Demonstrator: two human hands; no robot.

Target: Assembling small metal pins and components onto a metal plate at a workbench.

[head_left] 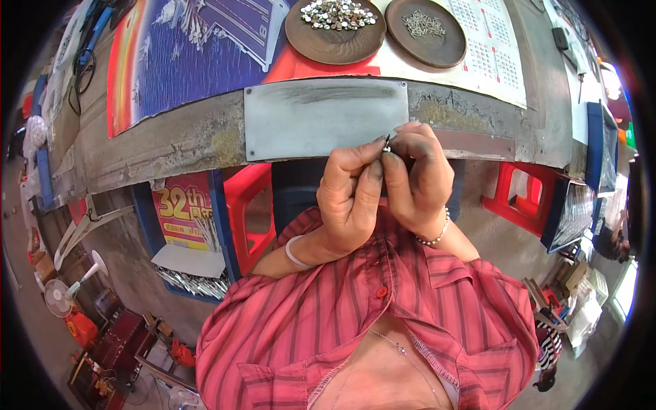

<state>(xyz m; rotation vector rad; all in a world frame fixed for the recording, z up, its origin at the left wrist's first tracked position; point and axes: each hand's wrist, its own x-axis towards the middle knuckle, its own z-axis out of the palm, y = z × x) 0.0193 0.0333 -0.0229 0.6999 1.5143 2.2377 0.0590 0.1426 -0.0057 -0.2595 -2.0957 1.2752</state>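
Observation:
My left hand (350, 183) and my right hand (422, 174) meet just in front of the workbench edge, with darkened fingertips. Between their pinched fingers is a small metal piece (387, 147), dark at its tip and shiny lower down; the fingers cover most of it and its kind is unclear. Beyond the hands, a brown dish (335, 52) holds a heap of small shiny silver pieces (342, 14). A second brown dish (447, 53) at its right contains thin little metal pins (424, 25). A pale metal plate (307, 123) is fixed along the bench edge.
Slender metal parts (195, 24) lie on a purple printed sheet (184, 75) at the far left. A blue bin (229, 236) of metal parts stands at lower left, near a red stool (249, 212). Another red stool (502, 198) and bin (574, 212) are at right.

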